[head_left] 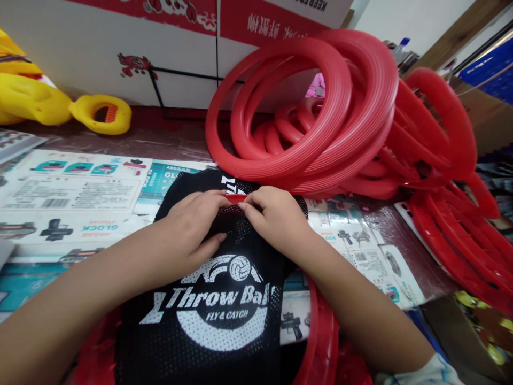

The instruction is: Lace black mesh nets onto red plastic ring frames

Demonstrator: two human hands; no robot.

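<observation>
A black mesh net [224,305] printed "Throw Ball Fly & Catch" lies over a red plastic ring [320,331] in front of me. My left hand [196,224] and my right hand [272,216] meet at the net's far edge. Both pinch the mesh where a short piece of the red rim [235,198] shows between their fingertips. The left thumb rests flat on the net. Most of the ring under the net is hidden.
A pile of red rings [320,112] leans against white and red cartons [120,48] at the back. More red rings [460,240] spread to the right. Yellow plastic toys [100,112] sit at the back left. Printed toy-gun cards [72,187] cover the table.
</observation>
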